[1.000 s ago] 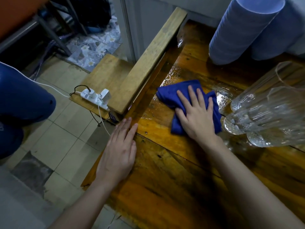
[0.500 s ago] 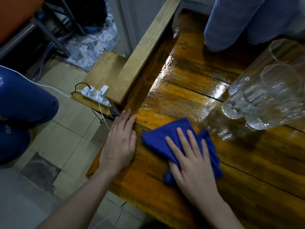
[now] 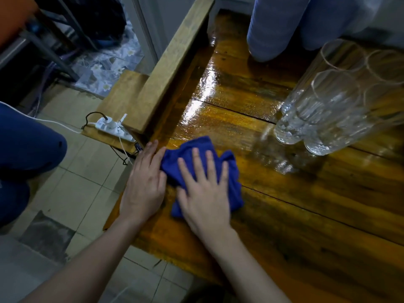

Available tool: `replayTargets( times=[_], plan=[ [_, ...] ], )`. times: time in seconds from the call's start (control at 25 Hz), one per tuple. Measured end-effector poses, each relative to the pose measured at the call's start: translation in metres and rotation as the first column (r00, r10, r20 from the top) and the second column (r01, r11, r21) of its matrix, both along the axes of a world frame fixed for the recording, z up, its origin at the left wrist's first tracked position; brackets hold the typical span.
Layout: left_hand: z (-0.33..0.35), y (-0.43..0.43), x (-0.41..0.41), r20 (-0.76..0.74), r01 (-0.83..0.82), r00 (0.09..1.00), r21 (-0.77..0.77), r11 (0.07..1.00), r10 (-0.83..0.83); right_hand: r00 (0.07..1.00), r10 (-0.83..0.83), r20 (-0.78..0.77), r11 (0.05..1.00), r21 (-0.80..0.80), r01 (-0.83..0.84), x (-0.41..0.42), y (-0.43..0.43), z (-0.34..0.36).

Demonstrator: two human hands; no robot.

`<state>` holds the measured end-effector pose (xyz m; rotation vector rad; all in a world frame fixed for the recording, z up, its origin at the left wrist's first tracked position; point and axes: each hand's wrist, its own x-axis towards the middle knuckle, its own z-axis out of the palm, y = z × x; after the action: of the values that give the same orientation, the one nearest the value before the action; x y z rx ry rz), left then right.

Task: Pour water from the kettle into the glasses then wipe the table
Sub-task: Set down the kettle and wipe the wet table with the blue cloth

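A crumpled blue cloth (image 3: 190,156) lies on the wet wooden table (image 3: 306,215) near its left edge. My right hand (image 3: 204,193) presses flat on the cloth with fingers spread. My left hand (image 3: 145,180) rests flat on the table's left edge, its thumb side touching the cloth. Several clear glasses (image 3: 332,106) stand close together at the right, with water in their bottoms. The kettle is out of sight.
A pale wooden plank (image 3: 175,68) runs along the table's far left side. A white power strip (image 3: 113,127) with plugs sits on a low wooden board beside it. Another person's blue sleeves (image 3: 275,25) rest on the table's far side. Tiled floor lies at left.
My right hand has dragged the cloth from the table's middle toward me and left, up against my left hand. The left hand has stayed at the edge.
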<state>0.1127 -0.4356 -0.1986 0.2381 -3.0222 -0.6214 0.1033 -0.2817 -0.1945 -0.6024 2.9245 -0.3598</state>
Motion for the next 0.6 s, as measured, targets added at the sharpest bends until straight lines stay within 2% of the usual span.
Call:
replayTargets(
  times=[0.12,0.2,0.28,0.4,0.48,0.6],
  plan=[
    [0.0,0.001,-0.001,0.0,0.001,1.0,-0.002,1.0,-0.001,0.998,0.059,0.008,0.998,-0.035,-0.058,0.006,0.009,-0.004],
    [0.003,0.005,-0.002,-0.001,-0.015,1.0,0.026,1.0,0.015,0.995,0.1,0.016,0.995,-0.027,-0.1,0.015,0.045,-0.003],
    [0.005,0.005,-0.001,0.008,-0.027,1.0,0.035,0.999,0.027,0.997,0.066,0.038,0.998,-0.018,-0.066,0.022,0.094,-0.002],
    [0.006,0.004,-0.001,-0.003,-0.008,1.0,0.008,1.0,0.008,0.992,-0.125,0.026,0.991,0.047,0.124,0.034,0.191,0.0],
    [0.006,0.005,0.0,-0.004,-0.01,1.0,0.007,1.0,0.01,0.961,-0.278,0.001,0.953,0.126,0.276,0.042,0.239,0.005],
    [0.008,0.01,0.002,-0.01,-0.008,1.0,-0.086,0.996,0.007,0.881,-0.471,-0.039,0.866,0.171,0.47,0.043,0.241,0.0]
  ],
)
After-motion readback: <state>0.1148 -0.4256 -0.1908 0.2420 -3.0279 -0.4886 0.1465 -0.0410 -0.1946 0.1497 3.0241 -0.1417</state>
